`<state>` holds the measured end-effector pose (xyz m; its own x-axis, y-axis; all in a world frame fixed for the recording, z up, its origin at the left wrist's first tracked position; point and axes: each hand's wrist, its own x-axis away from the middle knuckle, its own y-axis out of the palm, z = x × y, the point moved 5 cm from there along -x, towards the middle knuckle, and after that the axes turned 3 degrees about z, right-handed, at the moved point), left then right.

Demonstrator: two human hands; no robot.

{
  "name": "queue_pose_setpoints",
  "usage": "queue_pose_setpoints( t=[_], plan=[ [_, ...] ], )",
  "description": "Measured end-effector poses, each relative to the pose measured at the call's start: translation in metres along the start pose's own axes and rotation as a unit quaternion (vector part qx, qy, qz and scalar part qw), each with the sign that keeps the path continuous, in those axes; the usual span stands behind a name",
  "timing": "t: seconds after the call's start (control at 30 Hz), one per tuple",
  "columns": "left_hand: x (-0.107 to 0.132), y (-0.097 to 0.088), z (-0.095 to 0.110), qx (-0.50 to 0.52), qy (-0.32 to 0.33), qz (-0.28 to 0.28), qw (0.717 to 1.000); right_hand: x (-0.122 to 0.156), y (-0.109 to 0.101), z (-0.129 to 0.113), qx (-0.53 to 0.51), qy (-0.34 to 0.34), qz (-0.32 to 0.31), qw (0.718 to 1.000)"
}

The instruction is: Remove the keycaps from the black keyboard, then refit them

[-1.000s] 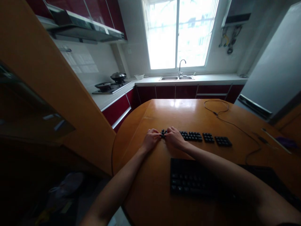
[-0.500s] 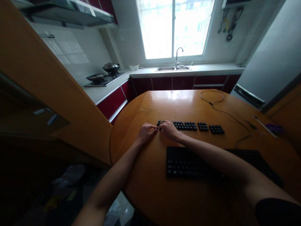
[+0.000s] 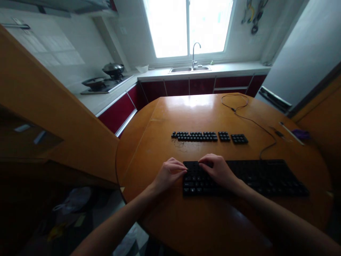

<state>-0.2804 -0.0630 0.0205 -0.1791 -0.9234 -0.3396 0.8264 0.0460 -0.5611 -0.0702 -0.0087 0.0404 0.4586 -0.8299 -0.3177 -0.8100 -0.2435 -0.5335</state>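
Note:
A black keyboard [image 3: 262, 177] lies across the near part of the wooden table. At its upper left corner is my left hand [image 3: 169, 173], with thumb and fingertips pinched together; anything between them is too small to make out. My right hand [image 3: 217, 171] is bent over the keyboard's upper left part, its fingers curled and thumb drawn in, and whatever they hold is hidden. Beyond the hands, loose black keycaps [image 3: 197, 136] stand in rows, with a smaller block of keycaps [image 3: 224, 137] and another block [image 3: 239, 138] to their right.
The round-ended wooden table [image 3: 144, 142] carries a thin cable [image 3: 252, 122] running from behind the keyboard to the far right. A white stick [image 3: 292, 134] and a purple item [image 3: 302, 134] lie near the right edge. Behind are a sink [image 3: 181, 69] and a stove [image 3: 114, 85].
Both hands have moved from the left end of the loose keycaps back toward me, to the keyboard's upper left corner. The whole view has tilted down and shifted a little.

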Motion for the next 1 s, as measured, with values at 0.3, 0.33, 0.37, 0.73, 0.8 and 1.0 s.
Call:
queue_pose_setpoints(
  t=[0.3, 0.33, 0.37, 0.73, 0.8, 1.0],
  plan=[
    [0.005, 0.002, 0.006, -0.056, 0.060, -0.013, 0.997, 0.012, 0.022, -0.004, -0.020, 0.002, -0.018, 1.000],
    [0.006, 0.002, 0.007, -0.067, 0.071, -0.016, 0.995, 0.013, 0.025, -0.004, -0.018, -0.003, -0.023, 1.000],
    [0.007, 0.003, 0.008, -0.080, 0.080, -0.019, 0.993, 0.014, 0.027, -0.004, -0.015, -0.008, -0.027, 0.999],
    [0.010, 0.005, 0.022, -0.202, 0.125, -0.051, 0.970, 0.019, 0.043, -0.008, 0.069, -0.098, -0.013, 0.993],
    [0.011, 0.004, 0.028, -0.211, 0.139, -0.041, 0.967, 0.020, 0.045, -0.010, 0.096, -0.132, -0.016, 0.986],
    [0.013, 0.005, 0.031, -0.213, 0.153, -0.030, 0.964, 0.023, 0.045, -0.020, 0.175, -0.172, -0.057, 0.968]
  ],
)
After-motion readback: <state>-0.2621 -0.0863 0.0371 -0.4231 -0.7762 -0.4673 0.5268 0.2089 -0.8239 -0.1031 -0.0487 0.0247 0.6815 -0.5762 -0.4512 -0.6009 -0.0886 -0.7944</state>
